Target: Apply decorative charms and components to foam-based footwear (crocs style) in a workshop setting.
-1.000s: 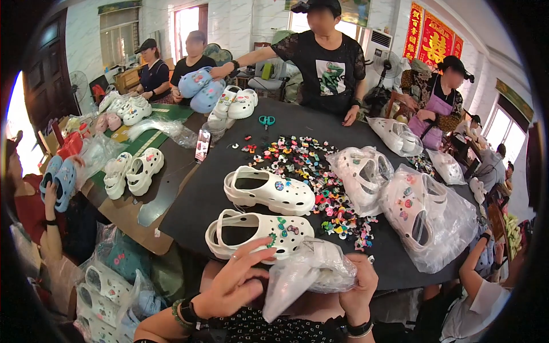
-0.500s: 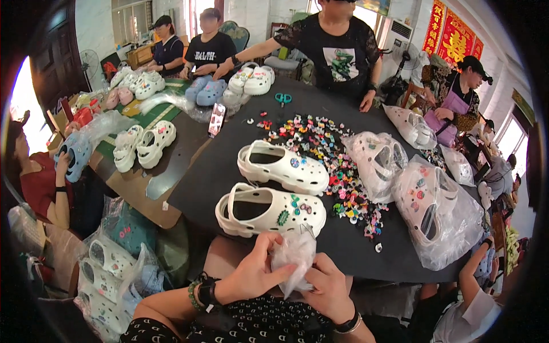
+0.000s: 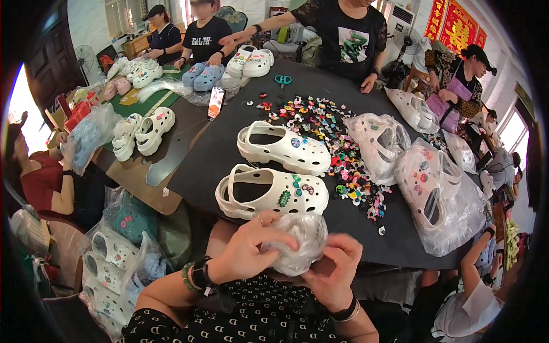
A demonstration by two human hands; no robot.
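A crumpled clear plastic bag is bunched between my hands at the table's near edge. My left hand is closed on its left side. My right hand grips its lower right side, fingers slightly blurred. Just beyond lie two white clogs side by side, toes to the right: the nearer clog carries green and other coloured charms, and the farther clog has a round blue one. The bag hides part of the nearer clog's lower edge. Many small colourful shoe charms lie heaped right of the clogs.
Clogs in clear bags stand at the right of the black table. Teal scissors and a phone lie farther back. Another pair of white clogs is at left. Several people work around; one at left handles a bagged blue clog.
The plastic bag has been opened out into a rounder, fuller bunch, and my right hand has shifted slightly right. At left, a person's blue clog is now covered by its bag.
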